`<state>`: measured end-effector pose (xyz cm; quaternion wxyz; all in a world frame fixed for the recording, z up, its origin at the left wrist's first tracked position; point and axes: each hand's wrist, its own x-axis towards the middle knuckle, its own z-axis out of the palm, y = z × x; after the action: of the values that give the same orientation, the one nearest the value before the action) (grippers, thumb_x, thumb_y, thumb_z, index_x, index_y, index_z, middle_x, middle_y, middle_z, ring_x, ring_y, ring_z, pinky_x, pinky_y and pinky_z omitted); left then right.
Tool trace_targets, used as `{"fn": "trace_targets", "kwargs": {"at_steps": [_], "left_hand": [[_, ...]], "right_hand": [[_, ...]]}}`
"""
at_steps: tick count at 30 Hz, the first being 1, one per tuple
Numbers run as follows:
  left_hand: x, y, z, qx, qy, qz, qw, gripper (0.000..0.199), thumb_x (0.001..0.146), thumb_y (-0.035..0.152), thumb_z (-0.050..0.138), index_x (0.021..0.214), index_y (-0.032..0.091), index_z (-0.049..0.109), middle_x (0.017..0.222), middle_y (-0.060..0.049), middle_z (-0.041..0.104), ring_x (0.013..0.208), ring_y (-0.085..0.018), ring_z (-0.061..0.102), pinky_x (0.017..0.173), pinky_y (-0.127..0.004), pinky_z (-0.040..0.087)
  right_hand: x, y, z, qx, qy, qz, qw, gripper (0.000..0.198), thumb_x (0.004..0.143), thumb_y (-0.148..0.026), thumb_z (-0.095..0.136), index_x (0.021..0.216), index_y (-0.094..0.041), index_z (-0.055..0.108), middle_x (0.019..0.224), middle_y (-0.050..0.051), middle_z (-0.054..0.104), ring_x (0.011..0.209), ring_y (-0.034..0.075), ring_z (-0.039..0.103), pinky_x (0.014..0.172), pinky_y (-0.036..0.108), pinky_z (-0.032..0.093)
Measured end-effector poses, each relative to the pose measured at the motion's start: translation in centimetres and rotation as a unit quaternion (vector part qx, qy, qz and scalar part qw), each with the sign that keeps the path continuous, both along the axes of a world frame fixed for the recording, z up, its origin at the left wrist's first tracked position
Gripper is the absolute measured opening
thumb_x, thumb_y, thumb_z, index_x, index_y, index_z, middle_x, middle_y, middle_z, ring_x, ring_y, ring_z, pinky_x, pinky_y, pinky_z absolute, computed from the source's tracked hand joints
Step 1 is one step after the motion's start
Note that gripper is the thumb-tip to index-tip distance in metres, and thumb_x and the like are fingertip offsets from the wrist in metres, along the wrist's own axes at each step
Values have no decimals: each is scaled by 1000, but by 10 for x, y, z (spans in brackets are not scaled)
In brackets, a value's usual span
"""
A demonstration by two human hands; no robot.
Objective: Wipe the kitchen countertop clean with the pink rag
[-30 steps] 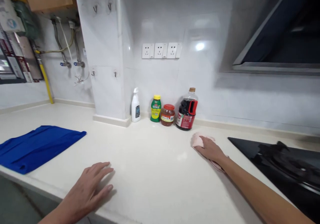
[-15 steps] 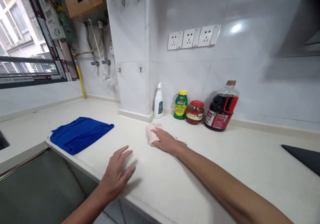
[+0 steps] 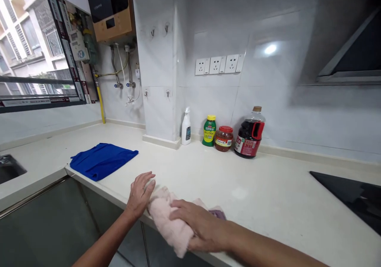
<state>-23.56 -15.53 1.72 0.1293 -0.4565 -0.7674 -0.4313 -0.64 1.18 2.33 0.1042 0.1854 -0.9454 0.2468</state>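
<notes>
At the front edge of the white countertop (image 3: 276, 191), my right hand (image 3: 204, 225) grips a pale pink cloth (image 3: 169, 217). Part of the cloth hangs over the edge, and a purple patch shows beyond my wrist. My left hand (image 3: 140, 191) is just left of the cloth, over the edge, with its fingers loosely apart and nothing held. Whether it touches the cloth I cannot tell. A blue cloth (image 3: 104, 160) lies spread on the counter farther left.
Against the wall stand a white spray bottle (image 3: 186, 128), a green bottle with a yellow cap (image 3: 209, 131), a red-lidded jar (image 3: 224, 139) and a large dark-liquid jug (image 3: 249, 136). A black cooktop (image 3: 354, 197) is at right, a sink (image 3: 10, 169) at far left.
My right hand has drawn the pink cloth from near the wall back to the counter's front edge. The left hand stays nearby, fingers closer together. The view has tilted up and turned slightly.
</notes>
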Motion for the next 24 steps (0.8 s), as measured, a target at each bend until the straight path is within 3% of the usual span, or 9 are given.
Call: {"fn": "trace_targets", "kwargs": {"at_steps": [4, 7, 11, 14, 17, 20, 24], "left_hand": [[5, -1, 1, -22, 28, -22, 999, 45, 99, 54, 39, 108, 26, 74, 128, -9, 71, 127, -30, 58, 106, -57, 44], [8, 0, 0, -18, 54, -30, 998, 44, 100, 52, 40, 107, 26, 74, 125, -9, 72, 124, -29, 60, 103, -53, 46], [8, 1, 0, 0, 54, -22, 998, 42, 99, 51, 41, 108, 25, 73, 123, -9, 73, 121, -28, 62, 102, -50, 47], [9, 0, 1, 17, 43, -16, 999, 43, 99, 52, 41, 108, 24, 72, 123, -9, 73, 120, -28, 62, 102, -50, 47], [11, -1, 3, 33, 15, -16, 999, 41, 99, 51, 42, 107, 24, 72, 122, -10, 72, 121, -28, 61, 103, -52, 45], [14, 0, 4, 66, -41, -34, 996, 38, 97, 51, 48, 106, 24, 72, 123, -10, 71, 123, -29, 59, 107, -54, 41], [12, 0, 4, 112, -94, -48, 988, 39, 94, 54, 51, 103, 24, 74, 122, -10, 72, 123, -28, 59, 111, -53, 41]], "right_hand": [[74, 50, -8, 1, 22, -125, 992, 56, 92, -43, 64, 143, -28, 48, 151, 12, 49, 139, 27, 46, 115, 42, 42], [96, 112, -16, 3, 38, -274, 961, 54, 91, -43, 59, 141, -24, 52, 139, 13, 58, 125, 30, 57, 106, 46, 49], [70, 191, -20, 25, 25, -439, 898, 72, 83, -47, 57, 148, -16, 45, 146, 17, 53, 131, 33, 53, 111, 48, 44], [19, 211, -17, 55, 2, -476, 878, 78, 83, -44, 56, 150, -9, 41, 152, 22, 47, 140, 35, 45, 117, 50, 37], [-38, 185, -15, 68, 1, -426, 902, 71, 86, -43, 54, 148, -8, 46, 153, 22, 45, 145, 35, 38, 121, 52, 30], [-83, 126, -16, 68, 8, -325, 943, 67, 89, -43, 52, 148, -12, 47, 156, 17, 44, 146, 32, 36, 122, 49, 29], [-104, 40, -19, 68, 10, -188, 980, 60, 97, -45, 43, 149, -16, 47, 157, 13, 44, 147, 27, 37, 123, 46, 30]]}}
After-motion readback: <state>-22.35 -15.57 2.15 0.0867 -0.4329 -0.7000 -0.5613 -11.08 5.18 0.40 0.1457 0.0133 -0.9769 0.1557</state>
